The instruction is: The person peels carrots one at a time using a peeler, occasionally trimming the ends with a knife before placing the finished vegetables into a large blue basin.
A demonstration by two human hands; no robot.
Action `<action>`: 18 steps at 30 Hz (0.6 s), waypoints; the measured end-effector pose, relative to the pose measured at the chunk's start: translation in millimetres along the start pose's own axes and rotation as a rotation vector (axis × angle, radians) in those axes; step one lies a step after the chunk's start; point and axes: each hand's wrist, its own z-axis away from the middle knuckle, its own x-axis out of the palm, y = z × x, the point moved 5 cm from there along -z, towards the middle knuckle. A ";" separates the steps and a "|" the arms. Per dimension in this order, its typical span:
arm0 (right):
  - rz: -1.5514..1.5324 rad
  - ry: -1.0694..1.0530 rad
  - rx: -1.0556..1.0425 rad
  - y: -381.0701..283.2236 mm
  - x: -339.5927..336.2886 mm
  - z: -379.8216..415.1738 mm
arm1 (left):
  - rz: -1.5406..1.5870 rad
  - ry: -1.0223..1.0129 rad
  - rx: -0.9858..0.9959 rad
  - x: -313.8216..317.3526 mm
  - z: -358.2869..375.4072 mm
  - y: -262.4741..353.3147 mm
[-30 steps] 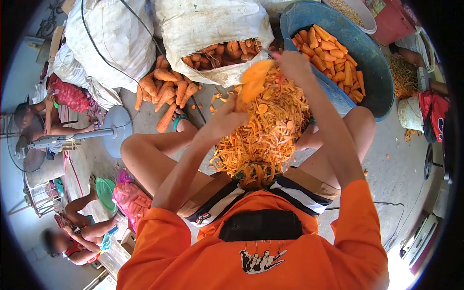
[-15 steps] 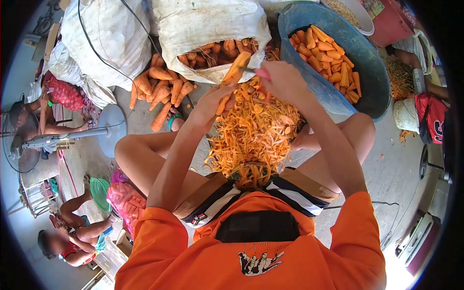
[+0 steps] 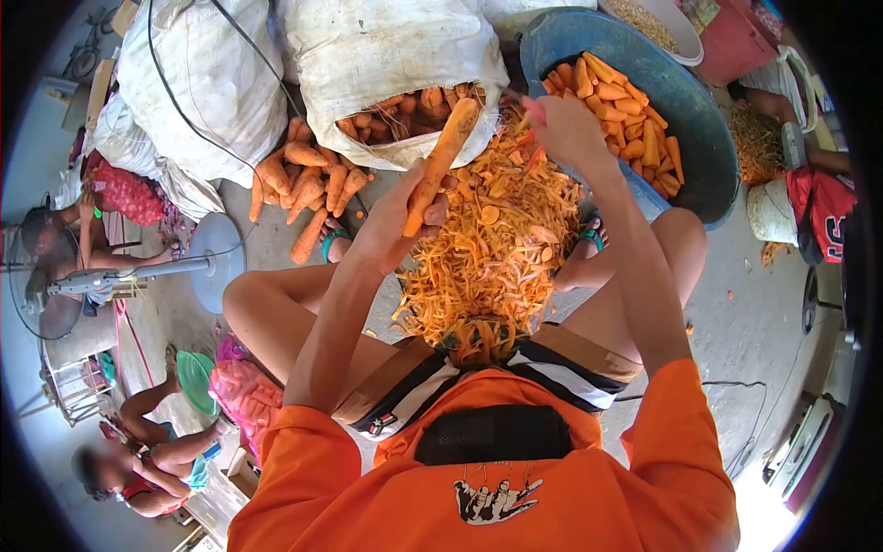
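Note:
My left hand [image 3: 414, 207] is closed around the lower part of a long carrot [image 3: 449, 152]. The carrot tilts up and to the right, and most of its skin looks peeled. In my right hand [image 3: 572, 133] is a pink-handled peeler [image 3: 536, 112]; its blade end is small and blurred. The peeler is apart from the carrot, off to its right. Below both hands, a heap of orange carrot peelings [image 3: 478, 258] spreads between my legs.
An open white sack [image 3: 395, 55] of unpeeled carrots lies ahead, with loose carrots [image 3: 308, 175] beside it. Peeled carrots fill part of a blue tub [image 3: 708, 120] at right. A standing fan [image 3: 129, 264] is at left. Another person [image 3: 152, 460] sits at lower left.
My right hand has moved right, taking the peeler away from the carrot. My left hand has tipped the carrot more upright, showing more of its length.

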 end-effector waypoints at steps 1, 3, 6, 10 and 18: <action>-0.101 0.112 -0.144 -20.8 -9.2 12.4 | 0.087 -0.021 0.012 -2.5 -2.3 -2.0; -0.134 0.040 -0.204 -53.6 -7.9 32.7 | 0.232 -0.085 -0.014 -2.9 -8.0 -5.3; -0.184 -0.025 -0.283 -83.8 6.6 50.8 | 0.411 -0.153 -0.059 7.3 -9.0 -6.2; -0.164 -0.064 -0.217 -94.5 9.4 50.8 | 0.552 -0.238 -0.067 15.1 -9.2 -4.5; 0.041 -0.036 0.054 -39.2 31.0 2.3 | 0.582 -0.260 -0.065 19.3 -10.8 -12.4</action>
